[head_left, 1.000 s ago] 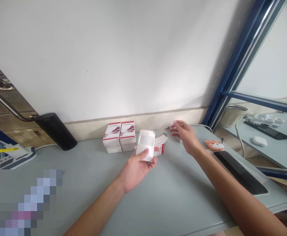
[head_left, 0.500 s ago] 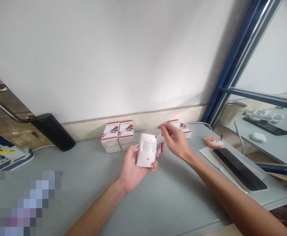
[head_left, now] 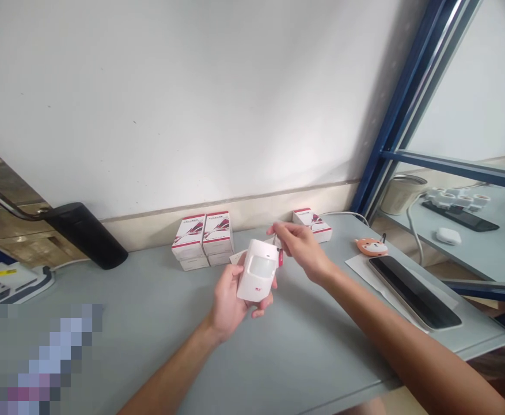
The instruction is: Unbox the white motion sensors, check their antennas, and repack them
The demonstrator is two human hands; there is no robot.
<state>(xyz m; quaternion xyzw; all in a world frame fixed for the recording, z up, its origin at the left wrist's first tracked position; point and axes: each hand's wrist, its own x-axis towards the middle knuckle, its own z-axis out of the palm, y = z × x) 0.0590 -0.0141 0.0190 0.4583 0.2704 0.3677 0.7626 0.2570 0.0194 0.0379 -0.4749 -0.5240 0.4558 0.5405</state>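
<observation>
A white motion sensor with a curved lens window is held upright, tilted a little to the right, in my left hand. My left thumb lies along its left side and the fingers wrap behind it. At the sensor's top right corner, my right hand pinches the short thin antenna; its tip is hidden by the fingers. Behind the sensor, a white and red box is mostly covered by it and my hands.
Stacked white and red boxes stand by the wall, with another box to their right. A black cylinder stands at left. An orange animal-shaped item and a black-screened phone lie at right, near a blue-framed glass pane.
My right hand has moved left and its fingers have closed on the antenna. The sensor has tilted slightly to the right in my left hand. The view has shifted a little.
</observation>
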